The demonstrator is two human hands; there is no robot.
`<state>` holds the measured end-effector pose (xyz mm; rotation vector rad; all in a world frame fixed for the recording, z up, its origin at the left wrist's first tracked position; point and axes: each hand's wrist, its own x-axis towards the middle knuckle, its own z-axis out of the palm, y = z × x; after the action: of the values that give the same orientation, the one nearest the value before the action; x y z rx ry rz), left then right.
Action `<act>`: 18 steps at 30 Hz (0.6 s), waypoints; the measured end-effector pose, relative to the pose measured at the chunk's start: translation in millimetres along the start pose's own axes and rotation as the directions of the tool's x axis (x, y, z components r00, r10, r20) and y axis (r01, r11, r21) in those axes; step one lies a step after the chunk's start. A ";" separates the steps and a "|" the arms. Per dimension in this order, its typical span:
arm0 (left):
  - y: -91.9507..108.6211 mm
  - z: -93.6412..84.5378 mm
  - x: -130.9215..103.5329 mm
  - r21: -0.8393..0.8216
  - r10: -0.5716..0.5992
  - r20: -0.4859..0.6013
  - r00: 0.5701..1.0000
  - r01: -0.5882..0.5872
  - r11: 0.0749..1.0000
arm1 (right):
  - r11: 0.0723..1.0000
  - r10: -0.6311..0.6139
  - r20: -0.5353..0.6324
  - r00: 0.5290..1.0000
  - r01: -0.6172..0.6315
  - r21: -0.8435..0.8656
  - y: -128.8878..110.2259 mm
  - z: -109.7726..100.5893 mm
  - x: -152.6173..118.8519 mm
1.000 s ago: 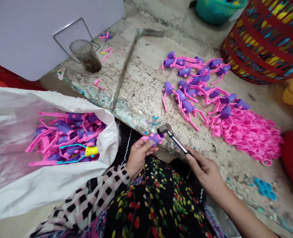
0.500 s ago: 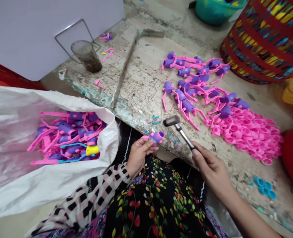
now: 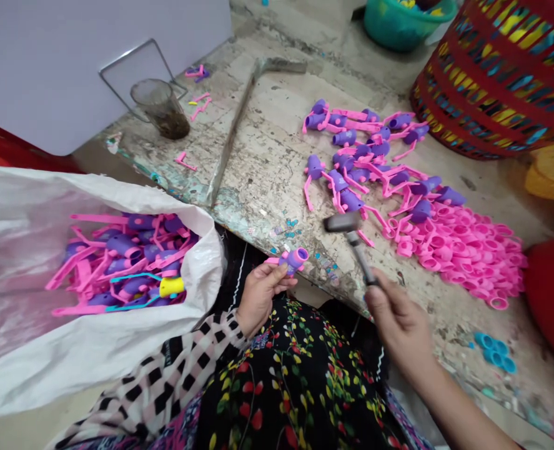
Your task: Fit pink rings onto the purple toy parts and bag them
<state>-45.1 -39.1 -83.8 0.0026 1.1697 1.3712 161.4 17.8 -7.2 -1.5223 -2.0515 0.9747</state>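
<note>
Between its thumb and fingers my left hand [image 3: 263,294] grips a purple and pink plastic piece [image 3: 293,260] at the near edge of the worn table [image 3: 277,156]. My right hand [image 3: 401,319] is wrapped round the handle of a small hammer [image 3: 361,253], whose dark head is raised to the right of the held piece and does not touch it. Beyond the hammer lie several purple pieces with pink arms [image 3: 351,200]. Next to them is a heap of pink rings [image 3: 473,250].
An open white sack [image 3: 93,350] of similar pieces lies at the left. A glass [image 3: 162,109] and a bent metal bar [image 3: 234,131] are on the table. A red basket [image 3: 473,87], a green basin [image 3: 405,28] and blue rings [image 3: 494,352] are to the right.
The hammer head has moved a little up and to the right, away from the held piece. My left hand keeps its grip and has hardly moved.
</note>
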 end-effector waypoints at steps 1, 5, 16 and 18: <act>-0.1 -0.2 0.2 -0.001 0.001 -0.004 1.000 -0.001 1.000 | 0.998 -0.021 0.069 0.997 0.026 -0.060 1.2 0.7 -0.1; -1.3 -0.7 1.0 0.000 -0.001 -0.004 1.000 0.001 1.000 | 0.989 -0.025 0.102 0.994 0.040 -0.146 -3.4 -5.2 2.1; -0.3 1.7 -0.1 -0.016 -0.011 -0.019 1.000 0.010 1.000 | 0.997 0.043 0.046 0.998 -0.040 -0.070 -3.8 -11.9 2.9; -0.2 1.8 0.1 -0.020 -0.013 -0.019 1.000 0.012 1.000 | 0.995 0.100 -0.054 0.993 -0.099 0.022 -8.7 -21.0 0.2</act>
<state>-43.9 -37.9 -83.1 -0.0318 1.1701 1.3745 169.8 22.7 13.3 -1.6370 -1.9394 0.9749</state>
